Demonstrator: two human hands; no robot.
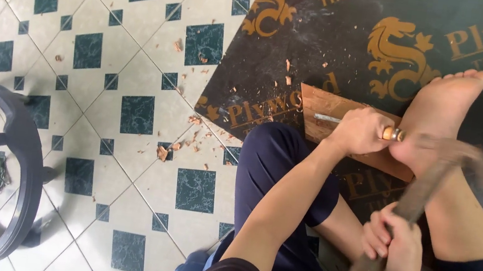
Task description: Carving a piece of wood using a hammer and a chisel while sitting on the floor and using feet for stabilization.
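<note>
On a tiled floor [72, 101] strewn with wood chips [163, 152], a dark plywood sheet [329, 35] is carrying a wooden board [326, 106], while the left hand [359, 131] is wrapping its fingers around a chisel [326, 118] and the right hand [395, 243] is gripping a mallet [428, 185].

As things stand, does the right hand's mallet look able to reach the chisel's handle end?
Probably yes: the right hand swings the blurred mallet just beside the chisel in the left hand; the foot sits close.
</note>
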